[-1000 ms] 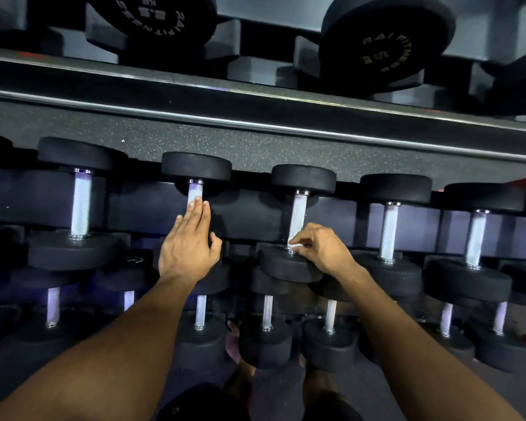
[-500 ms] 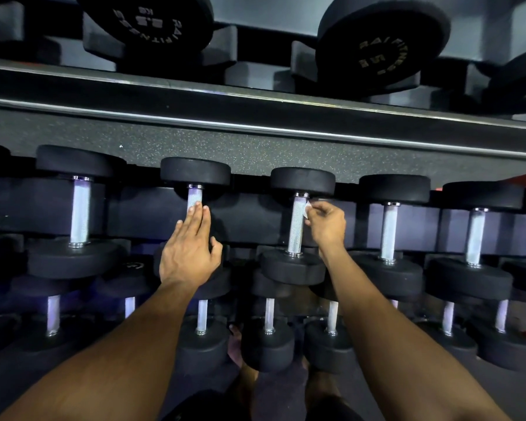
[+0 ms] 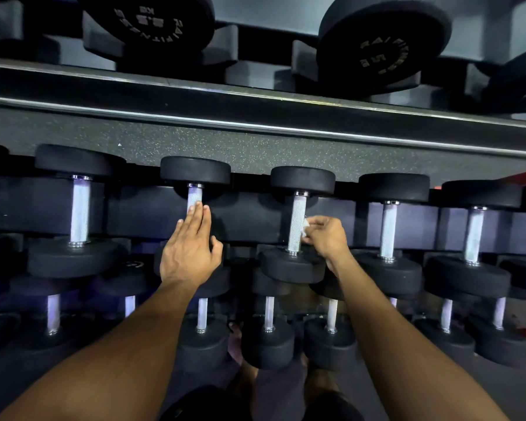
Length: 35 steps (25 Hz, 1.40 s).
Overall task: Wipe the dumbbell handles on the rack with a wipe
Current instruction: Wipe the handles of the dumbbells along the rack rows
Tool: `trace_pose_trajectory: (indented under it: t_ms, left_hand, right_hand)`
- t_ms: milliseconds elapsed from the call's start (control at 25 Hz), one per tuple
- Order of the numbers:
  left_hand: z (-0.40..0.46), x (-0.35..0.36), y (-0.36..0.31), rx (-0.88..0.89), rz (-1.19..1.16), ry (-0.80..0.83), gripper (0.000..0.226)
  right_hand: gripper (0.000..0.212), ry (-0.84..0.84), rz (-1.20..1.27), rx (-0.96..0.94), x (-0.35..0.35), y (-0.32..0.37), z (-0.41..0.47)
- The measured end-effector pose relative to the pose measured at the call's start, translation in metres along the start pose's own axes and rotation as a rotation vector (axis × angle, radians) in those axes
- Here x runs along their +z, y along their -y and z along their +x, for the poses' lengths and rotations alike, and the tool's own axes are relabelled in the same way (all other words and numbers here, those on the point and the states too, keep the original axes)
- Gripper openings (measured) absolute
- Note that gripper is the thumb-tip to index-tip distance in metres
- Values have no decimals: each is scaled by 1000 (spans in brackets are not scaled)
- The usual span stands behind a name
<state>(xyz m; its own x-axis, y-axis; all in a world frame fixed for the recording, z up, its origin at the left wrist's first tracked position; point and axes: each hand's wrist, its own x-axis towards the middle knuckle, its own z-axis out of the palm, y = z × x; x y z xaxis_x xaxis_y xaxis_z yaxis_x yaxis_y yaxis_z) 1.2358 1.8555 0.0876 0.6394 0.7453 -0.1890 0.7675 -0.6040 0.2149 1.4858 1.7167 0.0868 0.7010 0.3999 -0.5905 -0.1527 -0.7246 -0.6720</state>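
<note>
Counting along the middle shelf of the rack [image 3: 255,117], we see five dumbbells side by side, each with its knurled silver handle running near to far and a black head at either end. Below them sits a lower row, where we make out about eight more handles, also lying near to far; two large black heads show on the top shelf. We press our right hand [image 3: 327,238] against the right side of the third dumbbell's handle [image 3: 296,221], fingers curled to pinch a small white wipe [image 3: 305,227] against the metal, roughly midway along its length. Our left hand [image 3: 189,253] lies flat, fingers straight and together, over the second dumbbell's handle [image 3: 194,197], with the fingertips resting on its far part and the thumb spread to the right. Both bare forearms reach in from the near edge.
</note>
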Motion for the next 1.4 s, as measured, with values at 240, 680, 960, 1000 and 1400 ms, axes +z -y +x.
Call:
trace_pose_trajectory:
  t_ms: [240,680,960,1000,1400]
  left_hand:
    - [-1,-6,-4,-38,-70,14,66]
    - [-3,-10,-7,-95,-96,15,68]
    - [-3,-9,-6,-92,-102,7,68]
    - [-3,-9,-6,-90,-104,3,68]
    - [-4,-8,-6,-85,-100,-9,67]
  right_hand:
    - [14,-126,184,-60,4,26,26]
    - [19,13,-246,-181,-7,-17,-24]
    - [25,71,-1171,-1109,-11,54,-5]
    - [26,81,-1303,-1217,-10,59,1]
    - [21,307,-1853,-1368,2,54,-3]
